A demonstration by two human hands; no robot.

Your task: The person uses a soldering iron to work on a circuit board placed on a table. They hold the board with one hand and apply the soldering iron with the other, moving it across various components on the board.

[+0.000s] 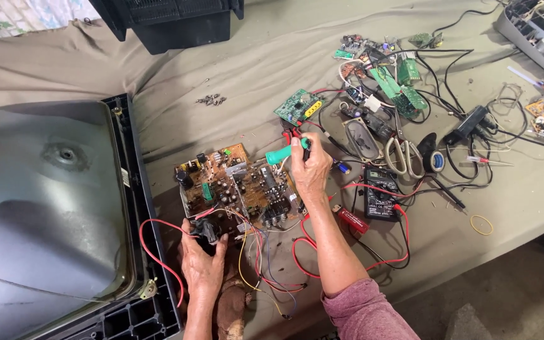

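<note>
Our right hand point(310, 169) keeps a closed grip on a green-handled tool point(283, 153), tip hidden, above the far edge of the brown circuit board point(237, 186). Our left hand point(201, 261) wraps a black component point(206, 230) at the board's near edge, wires trailing from it. The board lies on the cloth-covered surface point(272, 63) between the television tube point(39, 208) and the black multimeter point(380, 194).

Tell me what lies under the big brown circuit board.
The brown circuit board rests on the olive cloth. The left hand grips a black part at its near edge. Anything beneath the board itself is covered from view.
</note>
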